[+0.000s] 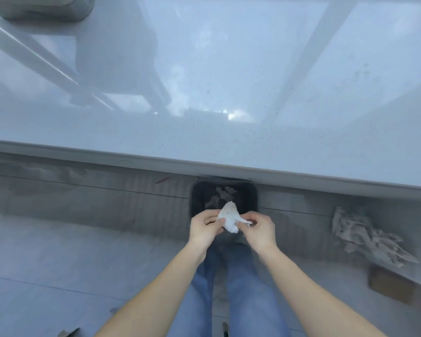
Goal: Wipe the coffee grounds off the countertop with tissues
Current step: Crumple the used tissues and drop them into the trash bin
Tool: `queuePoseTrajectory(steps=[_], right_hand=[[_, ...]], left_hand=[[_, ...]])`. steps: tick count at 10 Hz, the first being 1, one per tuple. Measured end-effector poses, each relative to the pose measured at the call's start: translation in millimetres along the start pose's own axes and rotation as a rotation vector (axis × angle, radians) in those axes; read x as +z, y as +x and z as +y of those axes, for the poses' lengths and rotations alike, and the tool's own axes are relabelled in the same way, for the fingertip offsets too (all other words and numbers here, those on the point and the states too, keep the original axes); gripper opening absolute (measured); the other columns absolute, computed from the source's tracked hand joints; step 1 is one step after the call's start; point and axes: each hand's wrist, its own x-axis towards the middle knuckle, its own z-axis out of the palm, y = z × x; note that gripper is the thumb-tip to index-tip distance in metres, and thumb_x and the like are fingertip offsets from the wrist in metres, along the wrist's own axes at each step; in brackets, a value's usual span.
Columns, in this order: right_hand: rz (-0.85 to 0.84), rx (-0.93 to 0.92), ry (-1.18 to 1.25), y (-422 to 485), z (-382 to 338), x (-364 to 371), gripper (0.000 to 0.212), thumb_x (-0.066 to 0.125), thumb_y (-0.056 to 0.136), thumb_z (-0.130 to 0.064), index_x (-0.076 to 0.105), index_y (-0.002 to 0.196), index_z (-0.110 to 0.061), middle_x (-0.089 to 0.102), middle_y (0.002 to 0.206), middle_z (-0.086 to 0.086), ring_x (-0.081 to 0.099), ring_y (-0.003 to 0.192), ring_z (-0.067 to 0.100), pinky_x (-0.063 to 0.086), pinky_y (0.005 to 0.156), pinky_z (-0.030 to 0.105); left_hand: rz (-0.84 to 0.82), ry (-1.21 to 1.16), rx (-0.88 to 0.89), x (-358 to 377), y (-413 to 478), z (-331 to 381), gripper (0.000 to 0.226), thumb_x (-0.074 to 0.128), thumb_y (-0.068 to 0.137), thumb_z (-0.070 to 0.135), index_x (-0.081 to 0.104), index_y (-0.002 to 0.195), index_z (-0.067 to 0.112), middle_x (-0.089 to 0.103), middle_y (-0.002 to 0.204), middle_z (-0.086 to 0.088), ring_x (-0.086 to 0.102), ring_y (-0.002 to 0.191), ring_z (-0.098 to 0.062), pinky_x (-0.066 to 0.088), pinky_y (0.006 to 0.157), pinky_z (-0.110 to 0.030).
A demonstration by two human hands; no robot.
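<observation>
Both hands hold one crumpled white tissue (229, 218) over a black bin (223, 199) on the floor. The left hand (204, 227) pinches its left side. The right hand (258, 229) pinches its twisted right end. Inside the bin lie a few more crumpled tissues (223, 194). The bin stands just under the edge of the shiny white tabletop (204, 93). Tiny dark coffee grounds (229, 139) dot the tabletop near that edge.

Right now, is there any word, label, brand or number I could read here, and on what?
None can be read.
No writing shows on the countertop, the tissue, the bin or the brown box.
The container at top left is too blurred to tell.
</observation>
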Motion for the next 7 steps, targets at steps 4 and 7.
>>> queuePoseTrajectory(steps=[4,7], right_hand=[[-0.162,0.282,0.152,49.4,4.2,13.8,0.033,0.048,0.093,-0.016,0.055,0.125,-0.018,0.063,0.110,0.005,0.066,0.088,0.018,0.055,0.074,0.031],[-0.184,0.107,-0.298,36.5,29.8,9.0,0.057,0.045,0.095,-0.022,0.025,0.148,-0.018,0.033,0.154,0.006,0.036,0.138,0.025,0.032,0.109,0.033]], left_hand=[[0.015,0.275,-0.168,13.9,54.0,6.9,0.058,0.052,0.093,0.027,0.030,0.144,0.012,0.044,0.145,-0.009,0.047,0.119,-0.019,0.035,0.098,-0.029],[-0.161,0.704,0.090,5.8,31.5,-1.7,0.071,0.047,0.095,0.030,0.005,0.151,0.018,0.013,0.160,-0.003,0.016,0.146,-0.020,0.018,0.118,-0.035]])
